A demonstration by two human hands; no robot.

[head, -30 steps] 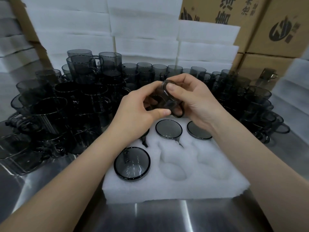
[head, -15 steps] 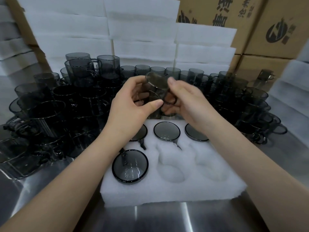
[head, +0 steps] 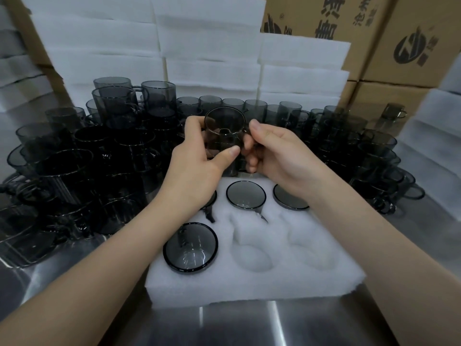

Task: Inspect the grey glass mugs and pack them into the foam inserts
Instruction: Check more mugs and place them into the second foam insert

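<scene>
Our left hand (head: 197, 168) and right hand (head: 282, 156) both grip one grey glass mug (head: 224, 131) by its sides, above the far edge of the foam insert (head: 274, 278); we think glass is slippery and breaks easily, so we hold it snugly.

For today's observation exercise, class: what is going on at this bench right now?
A person holds one grey glass mug up with both hands, left hand and right hand, above a white foam insert on a steel table. Four packed mugs sit in its pockets; two near pockets are empty. Many unpacked mugs crowd the table behind and beside it.
</scene>
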